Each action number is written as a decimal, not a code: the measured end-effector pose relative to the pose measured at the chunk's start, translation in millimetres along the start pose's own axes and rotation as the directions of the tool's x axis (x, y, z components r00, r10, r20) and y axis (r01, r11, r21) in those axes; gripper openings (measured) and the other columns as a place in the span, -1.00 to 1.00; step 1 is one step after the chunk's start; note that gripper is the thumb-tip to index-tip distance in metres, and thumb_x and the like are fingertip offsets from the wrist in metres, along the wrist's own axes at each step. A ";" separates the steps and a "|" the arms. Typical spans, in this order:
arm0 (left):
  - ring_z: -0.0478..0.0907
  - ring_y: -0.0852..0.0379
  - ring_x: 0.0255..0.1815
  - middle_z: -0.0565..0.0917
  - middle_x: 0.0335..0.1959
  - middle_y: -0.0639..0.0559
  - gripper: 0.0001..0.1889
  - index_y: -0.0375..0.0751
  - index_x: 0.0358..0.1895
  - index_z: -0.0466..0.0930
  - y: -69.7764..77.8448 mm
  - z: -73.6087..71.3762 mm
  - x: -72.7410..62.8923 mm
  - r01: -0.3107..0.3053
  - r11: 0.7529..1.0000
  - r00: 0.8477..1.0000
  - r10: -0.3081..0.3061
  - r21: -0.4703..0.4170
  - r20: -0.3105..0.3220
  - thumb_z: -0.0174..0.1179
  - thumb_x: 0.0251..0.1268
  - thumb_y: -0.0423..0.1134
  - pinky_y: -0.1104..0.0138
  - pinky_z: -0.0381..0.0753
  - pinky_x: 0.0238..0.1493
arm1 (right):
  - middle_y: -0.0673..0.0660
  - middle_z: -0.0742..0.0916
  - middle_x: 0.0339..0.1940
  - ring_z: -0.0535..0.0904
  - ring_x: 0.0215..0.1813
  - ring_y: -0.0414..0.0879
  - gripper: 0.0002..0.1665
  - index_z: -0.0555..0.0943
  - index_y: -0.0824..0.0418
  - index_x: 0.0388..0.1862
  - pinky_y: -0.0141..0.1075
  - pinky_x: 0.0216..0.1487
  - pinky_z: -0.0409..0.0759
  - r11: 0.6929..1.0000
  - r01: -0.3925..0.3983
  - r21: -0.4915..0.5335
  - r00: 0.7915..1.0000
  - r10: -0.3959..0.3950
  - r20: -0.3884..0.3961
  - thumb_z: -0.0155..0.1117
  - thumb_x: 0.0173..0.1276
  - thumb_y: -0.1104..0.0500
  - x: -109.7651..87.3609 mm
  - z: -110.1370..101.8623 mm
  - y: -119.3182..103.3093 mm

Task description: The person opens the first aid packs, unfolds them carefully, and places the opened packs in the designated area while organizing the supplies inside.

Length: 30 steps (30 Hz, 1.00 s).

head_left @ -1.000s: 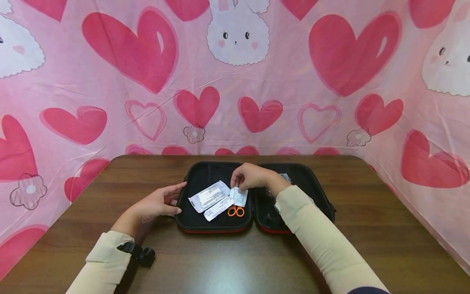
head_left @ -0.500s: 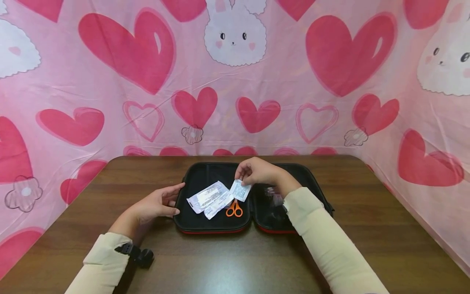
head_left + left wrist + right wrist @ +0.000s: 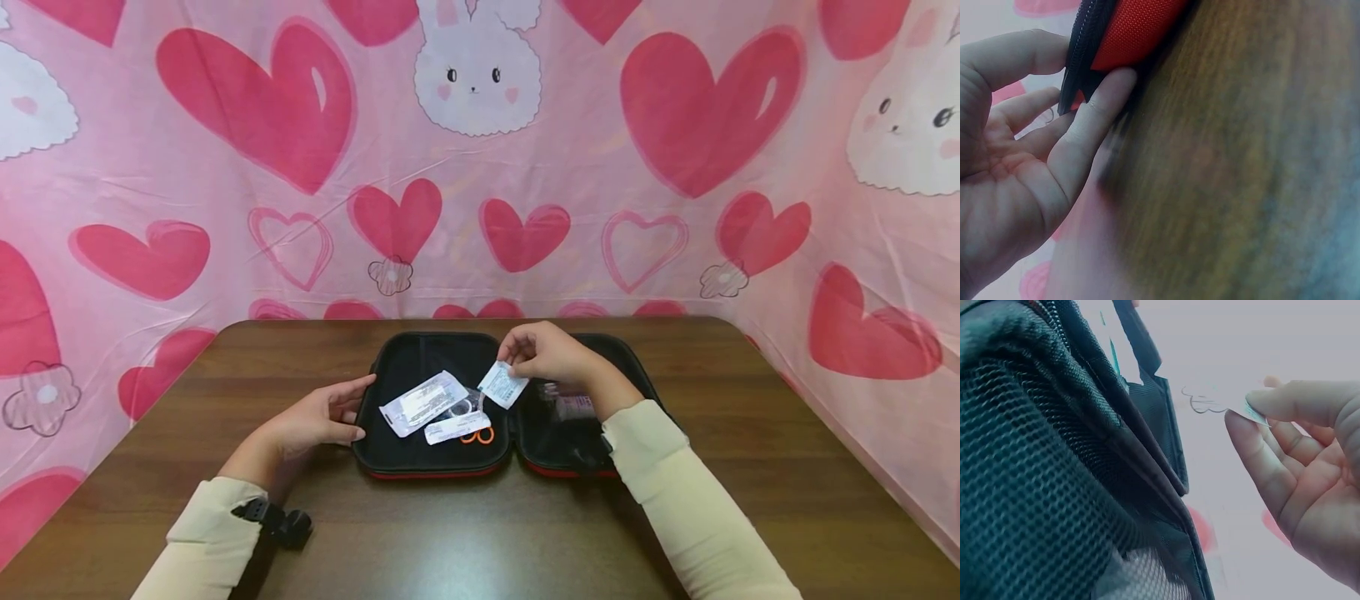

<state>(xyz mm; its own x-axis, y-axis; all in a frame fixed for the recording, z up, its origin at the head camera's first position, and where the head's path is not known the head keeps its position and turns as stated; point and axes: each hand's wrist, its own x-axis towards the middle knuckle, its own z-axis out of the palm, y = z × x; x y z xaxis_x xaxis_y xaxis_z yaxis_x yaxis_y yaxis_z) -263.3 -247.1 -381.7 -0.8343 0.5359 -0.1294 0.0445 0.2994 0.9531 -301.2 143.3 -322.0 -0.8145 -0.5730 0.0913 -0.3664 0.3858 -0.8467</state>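
Note:
My right hand (image 3: 551, 358) pinches a small flat white-and-blue sachet (image 3: 502, 384) between thumb and fingertips, over the middle of an open black zip case (image 3: 397, 458). In the right wrist view, the sachet (image 3: 1250, 415) shows almost edge-on, apart from the case's mesh pocket (image 3: 1029, 469). Below it in the left half lie a large printed white packet (image 3: 424, 403), a clear packet with a white strip (image 3: 457, 427) and orange-handled scissors (image 3: 485, 435), partly covered. My left hand (image 3: 318, 417) rests with extended fingers at the case's left edge; its thumb touches the red outer side (image 3: 1138, 31).
In the right half of the case, a clear pouch (image 3: 573, 406) with pale contents lies partly behind my right forearm. The case stands on a brown wooden table (image 3: 465, 542), with a pink heart-patterned cloth (image 3: 600, 150) hanging behind.
My right hand has lifted the sachet away from the scissors and moved right with it. The clear packet has shifted and now overlaps the scissors. My left hand stays at the case edge.

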 end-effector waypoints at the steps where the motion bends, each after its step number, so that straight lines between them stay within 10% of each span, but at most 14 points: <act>1: 0.48 -0.20 0.19 0.18 0.42 -0.47 -0.06 -0.27 0.55 -0.05 0.1 0.1 -0.1 -0.001 1.000 1.000 0.001 -0.002 0.001 0.33 0.15 -0.45 0.15 0.64 0.00 | 0.16 0.70 -0.27 0.61 -0.26 -0.03 -0.81 0.62 0.36 -0.20 -0.25 -0.21 0.65 1.000 0.007 0.004 1.000 -0.007 -0.017 0.34 0.19 0.46 -2.6 -0.6 0.2; 15: 0.33 -0.32 0.32 0.19 0.43 -0.44 -0.05 -0.24 0.55 -0.05 -1.2 1.0 0.1 0.007 1.000 1.000 -0.007 0.009 0.002 0.35 0.14 -0.42 0.13 0.61 0.05 | 0.18 0.71 -0.19 0.61 -0.27 0.00 -0.72 0.72 0.27 -0.05 0.02 -0.20 0.69 0.996 -0.077 0.041 0.979 0.083 -0.188 0.31 0.25 0.39 -42.7 -8.5 6.4; 22: 0.30 -0.34 0.34 0.19 0.43 -0.43 -0.04 -0.26 0.55 -0.06 -1.5 1.1 -1.2 -0.010 1.000 1.000 0.010 0.014 0.006 0.35 0.14 -0.42 0.14 0.61 0.05 | 0.19 0.68 -0.17 0.54 -0.22 0.03 -0.72 0.71 0.29 -0.04 -0.31 -0.33 0.64 0.998 -0.058 0.016 0.960 0.061 -0.274 0.36 0.25 0.33 -57.0 -16.1 16.7; 30: 0.40 -0.24 0.26 0.19 0.43 -0.45 -0.04 -0.26 0.55 -0.06 -0.8 -0.4 -0.6 -0.015 1.000 1.000 0.015 0.026 0.009 0.34 0.15 -0.41 0.17 0.62 0.03 | 0.26 0.69 -0.20 0.54 -0.25 0.08 -0.66 0.67 0.35 0.02 -0.26 -0.25 0.67 0.994 -0.086 0.071 0.952 0.103 -0.288 0.37 0.26 0.30 -75.6 -28.0 27.2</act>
<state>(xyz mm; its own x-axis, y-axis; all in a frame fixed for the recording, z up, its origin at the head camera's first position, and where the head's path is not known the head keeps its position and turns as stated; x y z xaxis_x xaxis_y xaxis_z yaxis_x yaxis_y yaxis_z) -263.1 -247.9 -382.3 -0.8283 0.5477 -0.1177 0.0712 0.3114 0.9476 -262.1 217.3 -337.2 -0.9426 -0.2979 0.1510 -0.2624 0.3810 -0.8865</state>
